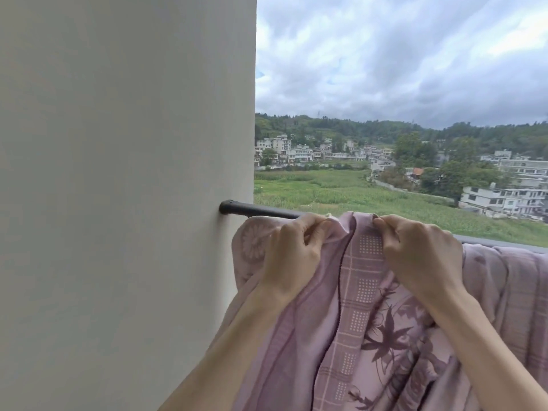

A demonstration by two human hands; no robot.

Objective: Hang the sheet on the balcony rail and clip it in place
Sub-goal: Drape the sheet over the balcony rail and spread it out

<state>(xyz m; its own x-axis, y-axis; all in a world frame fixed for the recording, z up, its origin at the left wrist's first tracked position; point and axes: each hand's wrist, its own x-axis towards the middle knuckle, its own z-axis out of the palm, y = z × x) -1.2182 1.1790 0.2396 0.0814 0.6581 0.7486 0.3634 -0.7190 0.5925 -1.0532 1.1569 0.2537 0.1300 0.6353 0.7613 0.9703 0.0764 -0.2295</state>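
Soft overcast daylight, faint shadows, slight overall softness, wide-angle bending at edges.

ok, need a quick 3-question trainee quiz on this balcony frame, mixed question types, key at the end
1. True or false: both the left hand and the right hand pinch the pink sheet at the rail.
2. Multiple choice: where does the rail's left end go? A) into the white wall B) onto a post C) hidden by the sheet
3. Short answer: is any clip visible on the sheet?

Key
1. True; fingers of each hand are curled on the bunched top edge.
2. A
3. No, none shows.
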